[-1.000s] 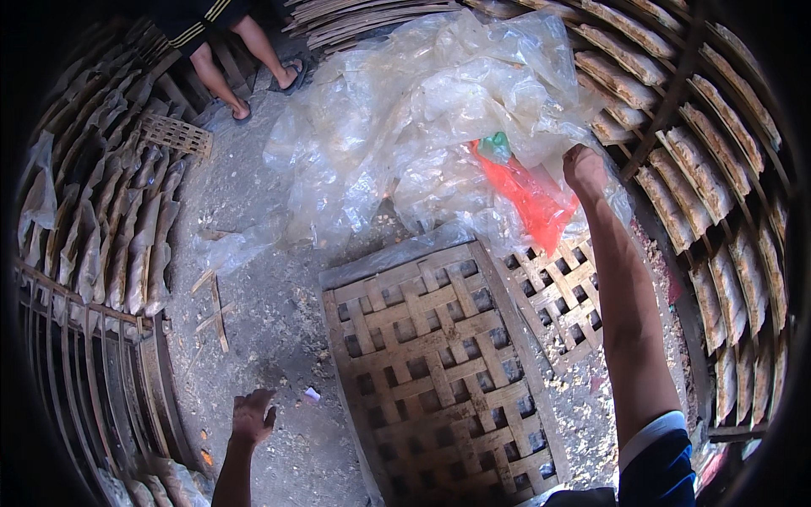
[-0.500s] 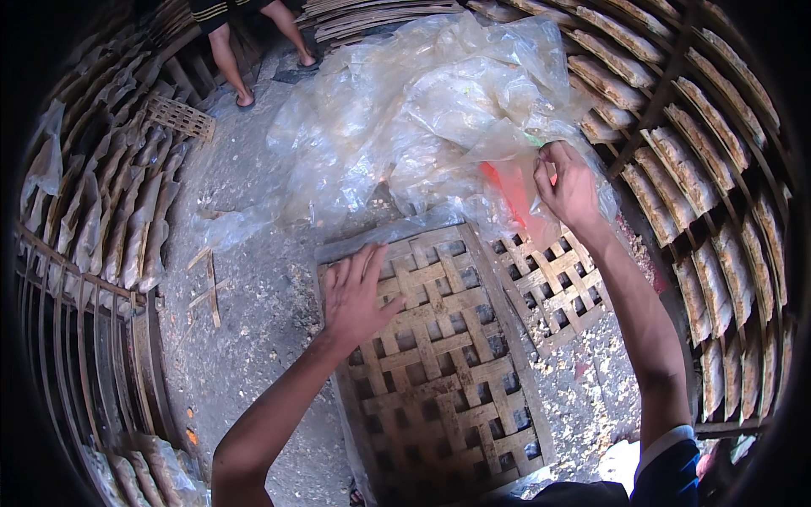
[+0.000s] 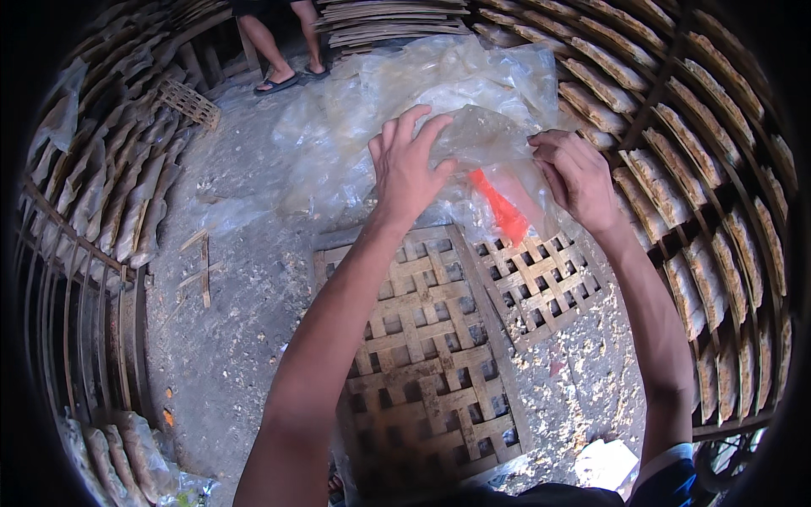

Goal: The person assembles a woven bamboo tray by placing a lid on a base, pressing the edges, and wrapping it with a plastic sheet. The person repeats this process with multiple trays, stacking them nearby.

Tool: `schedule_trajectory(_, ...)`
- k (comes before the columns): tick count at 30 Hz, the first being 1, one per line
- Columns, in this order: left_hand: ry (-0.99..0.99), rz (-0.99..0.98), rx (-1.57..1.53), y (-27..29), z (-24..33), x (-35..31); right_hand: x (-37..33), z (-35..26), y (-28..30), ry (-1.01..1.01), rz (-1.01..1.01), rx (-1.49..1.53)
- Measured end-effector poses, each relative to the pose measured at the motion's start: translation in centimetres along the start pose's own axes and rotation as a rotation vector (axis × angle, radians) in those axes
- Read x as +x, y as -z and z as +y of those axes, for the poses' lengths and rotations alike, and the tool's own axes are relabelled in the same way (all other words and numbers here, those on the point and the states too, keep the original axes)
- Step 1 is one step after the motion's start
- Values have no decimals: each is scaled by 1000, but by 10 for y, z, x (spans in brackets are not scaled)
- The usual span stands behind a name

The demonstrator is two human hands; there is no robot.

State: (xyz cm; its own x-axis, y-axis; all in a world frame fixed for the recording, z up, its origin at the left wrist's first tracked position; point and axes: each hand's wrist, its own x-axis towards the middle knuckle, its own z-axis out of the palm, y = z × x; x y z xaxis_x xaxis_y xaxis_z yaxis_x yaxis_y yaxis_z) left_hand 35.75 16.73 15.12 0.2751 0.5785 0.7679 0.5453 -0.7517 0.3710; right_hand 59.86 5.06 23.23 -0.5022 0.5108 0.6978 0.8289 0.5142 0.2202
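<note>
My right hand pinches the edge of a clear plastic sheet, lifted above a crumpled heap of plastic sheets. To its left, my left hand is raised with fingers spread beside the sheet's left side, holding nothing. A red piece of plastic hangs or lies below the sheet, between both hands; whether it is joined to the sheet I cannot tell. Nearer to me lies a large woven bamboo tray, with plastic beneath its far edge. A smaller woven lattice lies against its right side.
Racks hold several slabs on the right and plastic-wrapped slabs on the left. At the back stand another person's legs and a stack of flat boards. Broken bamboo strips and crumbs litter the floor.
My left hand has left the large tray's far edge and moved up and right, toward the plastic sheet. The pinched sheet is now spread wider, and more of the red piece shows.
</note>
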Motion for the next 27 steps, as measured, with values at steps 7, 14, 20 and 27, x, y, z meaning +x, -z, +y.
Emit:
schedule_trajectory(7, -13, 121, -5, 47, -23, 26, 13, 15, -15, -122, -3, -120)
schedule_trajectory(14, 3, 136, 15, 81, -41, 27, 36, -83, -22, -532, -194, 234)
schedule_trajectory(20, -76, 177, 49, 96, -44, 19, -14, -192, -47, -503, -335, 311)
schedule_trajectory(27, -76, 225, 123, 113, -24, 28, -48, -237, -58, -416, -351, 332)
